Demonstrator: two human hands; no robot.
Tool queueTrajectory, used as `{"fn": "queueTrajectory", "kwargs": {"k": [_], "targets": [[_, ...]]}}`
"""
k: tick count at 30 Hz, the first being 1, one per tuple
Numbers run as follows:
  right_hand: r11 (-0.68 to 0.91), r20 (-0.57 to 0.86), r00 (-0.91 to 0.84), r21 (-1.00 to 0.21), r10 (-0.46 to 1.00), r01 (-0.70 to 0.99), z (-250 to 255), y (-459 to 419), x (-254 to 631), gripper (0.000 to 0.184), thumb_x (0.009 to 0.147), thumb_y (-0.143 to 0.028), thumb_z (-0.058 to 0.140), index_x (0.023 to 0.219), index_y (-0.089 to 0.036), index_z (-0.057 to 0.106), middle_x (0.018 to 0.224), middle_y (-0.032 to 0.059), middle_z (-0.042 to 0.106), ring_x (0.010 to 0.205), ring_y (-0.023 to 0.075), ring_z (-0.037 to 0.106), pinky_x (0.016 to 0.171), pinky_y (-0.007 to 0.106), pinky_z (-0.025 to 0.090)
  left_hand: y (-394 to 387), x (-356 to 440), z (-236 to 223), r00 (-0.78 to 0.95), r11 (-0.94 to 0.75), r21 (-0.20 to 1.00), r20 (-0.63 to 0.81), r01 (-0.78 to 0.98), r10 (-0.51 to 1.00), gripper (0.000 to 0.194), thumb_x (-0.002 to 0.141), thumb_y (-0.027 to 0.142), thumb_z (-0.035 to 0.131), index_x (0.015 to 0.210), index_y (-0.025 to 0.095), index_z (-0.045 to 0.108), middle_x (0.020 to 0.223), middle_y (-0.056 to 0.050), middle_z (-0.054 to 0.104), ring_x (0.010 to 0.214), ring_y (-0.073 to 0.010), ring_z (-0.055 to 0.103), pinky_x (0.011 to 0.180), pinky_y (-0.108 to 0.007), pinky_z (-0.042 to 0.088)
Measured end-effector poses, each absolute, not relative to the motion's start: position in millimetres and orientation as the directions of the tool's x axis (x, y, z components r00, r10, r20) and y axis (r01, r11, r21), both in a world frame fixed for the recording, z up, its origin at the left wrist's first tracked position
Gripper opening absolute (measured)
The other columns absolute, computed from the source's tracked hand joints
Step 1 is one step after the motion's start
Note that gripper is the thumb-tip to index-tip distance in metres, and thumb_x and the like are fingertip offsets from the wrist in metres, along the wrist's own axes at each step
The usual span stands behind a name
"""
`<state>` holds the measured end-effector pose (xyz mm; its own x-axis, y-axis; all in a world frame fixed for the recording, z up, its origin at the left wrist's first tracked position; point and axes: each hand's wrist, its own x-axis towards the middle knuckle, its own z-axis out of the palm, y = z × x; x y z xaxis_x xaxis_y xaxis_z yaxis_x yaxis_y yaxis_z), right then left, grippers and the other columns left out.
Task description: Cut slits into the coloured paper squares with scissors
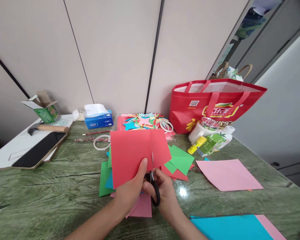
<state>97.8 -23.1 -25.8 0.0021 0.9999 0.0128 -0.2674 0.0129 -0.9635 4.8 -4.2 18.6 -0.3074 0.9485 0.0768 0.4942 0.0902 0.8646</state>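
Nearest, at the right, a blue sheet (225, 228) lies on the green-patterned table (65, 200), with pink paper (268, 226) showing past its right end. In the near middle, the left hand (127, 196) is closed in a pinch on a red paper sheet (131, 153), thumb flat on its near face and the fingers mostly hidden behind. The right hand (166, 191) is curled around the black-handled scissors (156, 195), fingers bent at the loops; the blades point away and sit in the sheet, whose right portion angles off from the rest. The sheet is held up over loose paper: pink pieces (143, 206) below the hands, a green piece (103, 181) to the left, green squares (182, 160) to the right. Farther right lies a separate pink sheet (228, 175); at the left is a smartphone (40, 150). Beyond the red sheet, a roll of white tape (94, 143) lies to its left, and a yellow glue stick (197, 145) leans to the right beside a green-and-white carton (211, 145). At the far side stand a blue tissue box (98, 121), folded paper stars (145, 120) and a red shopping bag (180, 111).
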Motion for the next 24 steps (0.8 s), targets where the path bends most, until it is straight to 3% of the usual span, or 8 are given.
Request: {"fn": "queueTrajectory", "kwargs": {"k": [3,8,18,24], "targets": [[0.015,0.017,-0.005,-0.959,1.0,-0.285,-25,-23,97,0.033,0.051,-0.03,0.075,0.063,-0.019,0.046,0.049,-0.0066,0.046,0.044,0.0083,0.037,0.042,0.019,0.031,-5,6,17,-0.304,0.06,0.856,0.116,0.513,0.946,0.035,0.066,0.047,0.051,0.086,0.02,0.06,0.092,-0.008,0.067,0.1,-0.0293,0.054,0.088,-0.044,0.04],[0.076,0.077,0.006,-0.958,0.997,-0.278,-20,-23,97,0.039,0.054,-0.036,0.073,0.082,-0.021,0.049,0.056,-0.0038,0.051,0.05,0.0129,0.045,0.047,0.023,0.036,-6,4,7,-0.221,-0.02,0.834,0.17,0.551,0.96,0.037,0.067,0.047,0.051,0.094,0.022,0.058,0.098,-0.006,0.066,0.105,-0.0249,0.051,0.096,-0.039,0.033],[0.067,0.065,0.018,-0.968,0.998,-0.242,-24,-22,98,0.037,0.056,-0.04,0.071,0.076,-0.021,0.048,0.051,-0.0057,0.044,0.047,0.012,0.04,0.044,0.023,0.032,-9,5,14,-0.184,0.022,0.887,0.071,0.461,0.98,0.032,0.068,0.041,0.053,0.093,0.023,0.06,0.101,-0.004,0.065,0.099,-0.024,0.056,0.088,-0.038,0.042],[0.058,0.056,0.014,-0.968,0.998,-0.243,-24,-23,97,0.038,0.057,-0.04,0.071,0.082,-0.02,0.05,0.052,-0.0053,0.047,0.046,0.0125,0.042,0.045,0.023,0.034,-9,5,14,-0.2,0.022,0.889,0.078,0.457,0.977,0.033,0.068,0.043,0.053,0.093,0.022,0.061,0.102,-0.006,0.064,0.102,-0.0249,0.054,0.091,-0.04,0.039]]}}
